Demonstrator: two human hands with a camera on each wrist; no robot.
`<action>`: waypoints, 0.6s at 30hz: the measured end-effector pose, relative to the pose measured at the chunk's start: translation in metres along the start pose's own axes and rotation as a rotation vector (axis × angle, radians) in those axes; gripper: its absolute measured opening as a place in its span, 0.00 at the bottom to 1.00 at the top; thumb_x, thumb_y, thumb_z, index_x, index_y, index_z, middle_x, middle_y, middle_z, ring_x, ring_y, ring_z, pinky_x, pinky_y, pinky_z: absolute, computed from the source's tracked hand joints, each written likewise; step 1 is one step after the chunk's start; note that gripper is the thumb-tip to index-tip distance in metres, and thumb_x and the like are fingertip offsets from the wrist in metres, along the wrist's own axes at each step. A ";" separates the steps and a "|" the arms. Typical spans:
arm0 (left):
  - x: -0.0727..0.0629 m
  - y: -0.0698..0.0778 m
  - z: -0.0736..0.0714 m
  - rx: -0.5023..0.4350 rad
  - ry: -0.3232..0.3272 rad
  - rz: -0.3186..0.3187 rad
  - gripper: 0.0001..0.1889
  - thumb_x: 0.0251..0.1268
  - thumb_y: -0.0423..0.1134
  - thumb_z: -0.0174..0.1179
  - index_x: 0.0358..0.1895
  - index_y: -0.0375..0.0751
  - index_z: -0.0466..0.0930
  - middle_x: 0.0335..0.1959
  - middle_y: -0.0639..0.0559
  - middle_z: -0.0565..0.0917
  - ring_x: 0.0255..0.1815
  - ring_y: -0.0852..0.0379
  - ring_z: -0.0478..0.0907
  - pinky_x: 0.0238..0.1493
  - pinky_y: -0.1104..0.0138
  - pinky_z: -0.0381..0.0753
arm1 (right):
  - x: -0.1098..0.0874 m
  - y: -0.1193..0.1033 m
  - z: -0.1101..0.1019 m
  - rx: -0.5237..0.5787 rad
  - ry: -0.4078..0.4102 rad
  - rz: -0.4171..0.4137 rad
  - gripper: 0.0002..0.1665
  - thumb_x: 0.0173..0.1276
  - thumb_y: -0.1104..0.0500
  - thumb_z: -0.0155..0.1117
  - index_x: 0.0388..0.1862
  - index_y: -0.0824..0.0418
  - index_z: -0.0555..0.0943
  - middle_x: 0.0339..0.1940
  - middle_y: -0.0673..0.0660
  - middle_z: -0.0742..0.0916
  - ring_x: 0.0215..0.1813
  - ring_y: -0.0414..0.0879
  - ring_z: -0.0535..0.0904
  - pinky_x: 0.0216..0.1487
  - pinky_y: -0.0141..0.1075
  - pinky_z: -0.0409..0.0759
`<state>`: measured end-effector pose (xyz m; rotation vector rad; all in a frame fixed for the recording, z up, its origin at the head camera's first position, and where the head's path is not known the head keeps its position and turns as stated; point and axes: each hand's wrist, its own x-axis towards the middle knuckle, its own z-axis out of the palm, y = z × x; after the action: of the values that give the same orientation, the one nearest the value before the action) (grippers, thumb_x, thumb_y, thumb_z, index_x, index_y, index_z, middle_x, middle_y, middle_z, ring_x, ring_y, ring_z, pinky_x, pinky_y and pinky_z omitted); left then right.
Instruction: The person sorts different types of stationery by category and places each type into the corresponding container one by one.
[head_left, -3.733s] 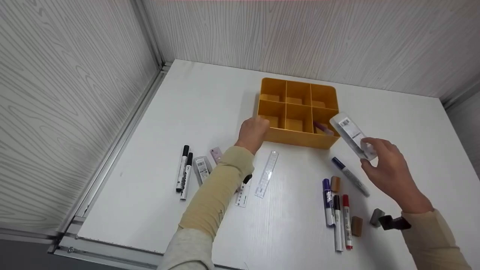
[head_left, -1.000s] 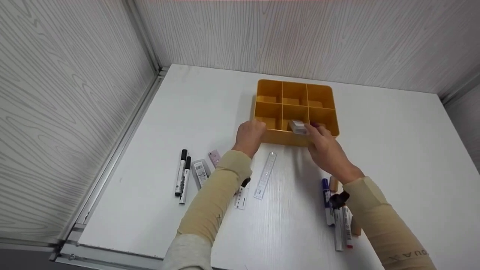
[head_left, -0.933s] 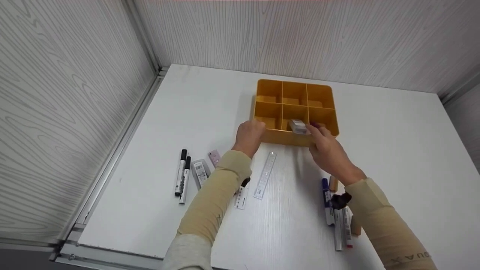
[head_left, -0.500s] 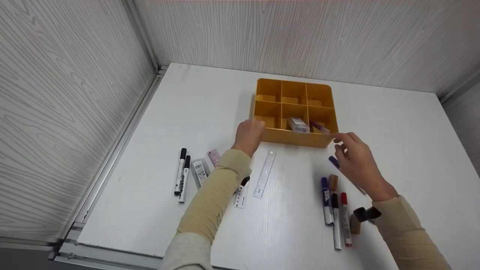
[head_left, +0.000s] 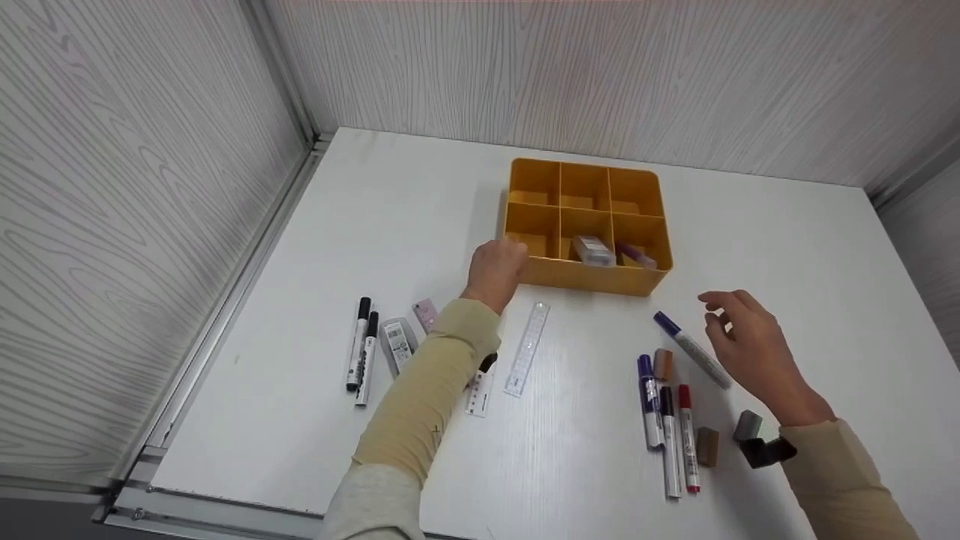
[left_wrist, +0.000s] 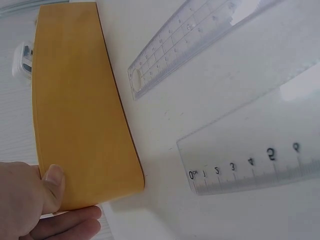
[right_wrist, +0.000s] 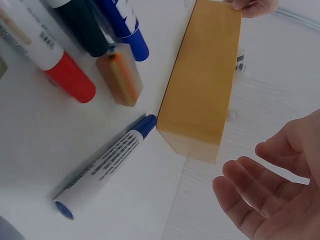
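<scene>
My left hand (head_left: 495, 271) grips the front left corner of a yellow six-compartment box (head_left: 592, 277), thumb on its outer wall in the left wrist view. A clear plastic case with a white label (head_left: 595, 251) leans in the front middle compartment. In the front right one lies a purple pen-like item with a clear end (head_left: 636, 256). To the right of the box, my right hand (head_left: 754, 349) hovers with loosely bent fingers and holds nothing. Just left of it a blue-capped marker (head_left: 691, 349) lies on the table.
Purple-capped (head_left: 650, 401), black-capped (head_left: 670, 442) and red-capped markers (head_left: 688, 439) lie front right, beside brown blocks (head_left: 707, 447) and a grey block (head_left: 748, 426). Left are two black markers (head_left: 358, 343), another clear case (head_left: 398, 341), a pink item (head_left: 424, 313) and clear rulers (head_left: 527, 349), partly behind my left forearm.
My right hand has carried the clear case from right of the box into the front middle compartment, let it go and drawn back to the right. The left hand keeps its grip.
</scene>
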<state>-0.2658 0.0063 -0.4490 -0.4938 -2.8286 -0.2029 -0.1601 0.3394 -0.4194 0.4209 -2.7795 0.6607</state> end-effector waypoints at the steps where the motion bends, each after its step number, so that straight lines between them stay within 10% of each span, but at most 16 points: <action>1: 0.000 0.000 0.000 -0.003 -0.001 0.000 0.12 0.62 0.23 0.59 0.25 0.39 0.87 0.22 0.49 0.86 0.25 0.59 0.79 0.31 0.62 0.86 | -0.002 0.002 0.000 -0.005 -0.015 0.018 0.16 0.71 0.67 0.53 0.55 0.63 0.79 0.43 0.59 0.82 0.40 0.50 0.80 0.37 0.18 0.69; 11: 0.003 0.002 0.000 -0.006 -0.005 0.003 0.10 0.62 0.24 0.60 0.28 0.39 0.88 0.24 0.48 0.87 0.27 0.57 0.83 0.32 0.62 0.86 | -0.024 0.028 0.001 -0.042 -0.305 0.208 0.19 0.72 0.62 0.55 0.59 0.67 0.75 0.52 0.70 0.79 0.47 0.62 0.80 0.42 0.52 0.83; 18: 0.002 0.005 -0.002 -0.004 0.022 0.010 0.10 0.62 0.22 0.60 0.32 0.37 0.89 0.27 0.46 0.88 0.29 0.54 0.85 0.32 0.62 0.87 | -0.029 0.037 0.006 -0.070 -0.457 0.295 0.23 0.72 0.59 0.56 0.62 0.69 0.72 0.52 0.72 0.78 0.46 0.60 0.78 0.39 0.48 0.82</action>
<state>-0.2656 0.0114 -0.4462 -0.5032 -2.8048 -0.2105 -0.1469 0.3744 -0.4479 0.1605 -3.3307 0.5849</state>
